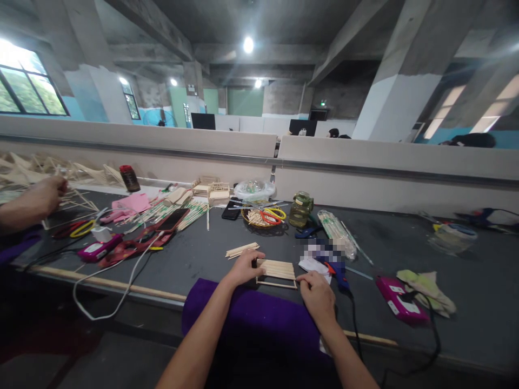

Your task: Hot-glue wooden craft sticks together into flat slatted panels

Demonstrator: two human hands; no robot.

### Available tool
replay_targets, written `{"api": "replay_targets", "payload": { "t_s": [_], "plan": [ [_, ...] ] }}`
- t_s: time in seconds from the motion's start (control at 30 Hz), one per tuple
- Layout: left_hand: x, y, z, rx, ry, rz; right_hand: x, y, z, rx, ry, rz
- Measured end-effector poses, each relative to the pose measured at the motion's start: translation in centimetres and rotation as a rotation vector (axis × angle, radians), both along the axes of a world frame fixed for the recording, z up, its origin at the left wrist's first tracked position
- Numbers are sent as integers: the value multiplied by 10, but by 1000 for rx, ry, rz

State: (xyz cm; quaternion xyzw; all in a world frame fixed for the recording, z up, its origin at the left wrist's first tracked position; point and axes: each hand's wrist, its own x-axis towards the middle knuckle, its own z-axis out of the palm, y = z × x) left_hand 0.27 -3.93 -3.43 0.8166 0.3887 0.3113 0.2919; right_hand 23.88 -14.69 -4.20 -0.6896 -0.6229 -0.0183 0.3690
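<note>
A small flat panel of wooden sticks [277, 270] lies on the dark table [203, 254] just past a purple cloth [259, 313]. My left hand [244, 268] rests at the panel's left end, fingers curled and pinching its edge. My right hand [317, 292] is at the panel's right end, fingers bent and touching it. A few loose sticks [242, 250] lie a little beyond my left hand. A blue glue gun [336, 270] sits just right of my right hand.
Another person's hand [46, 195] works on stick models at far left. Across the table: red pliers [130, 248], a phone [172, 220], a bowl with scissors [265, 217], a jar [300, 209], a bag of sticks [336, 233], pink boxes [399, 307] [97, 249], cables. A grey partition [365, 167] runs behind.
</note>
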Motion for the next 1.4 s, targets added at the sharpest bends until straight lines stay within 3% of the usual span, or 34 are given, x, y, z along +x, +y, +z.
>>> {"api": "replay_targets", "payload": {
  "t_s": [0.53,0.67,0.83,0.97,1.2,1.4],
  "plan": [
    [1,1,3,-3,-19,-10,-1,-1,3,96,-24,42],
    [0,2,2,-79,-101,19,-6,-4,8,132,-40,163],
    [-5,5,-5,-178,-165,10,-12,-5,13,61,-123,324],
    [-7,7,-8,-209,-159,-19,-15,-6,17,8,-153,311],
    [-5,7,-4,-97,-51,-33,-17,-5,17,6,-235,282],
    [-2,5,-3,-157,-176,6,-10,-3,7,128,-141,211]
  ]
}}
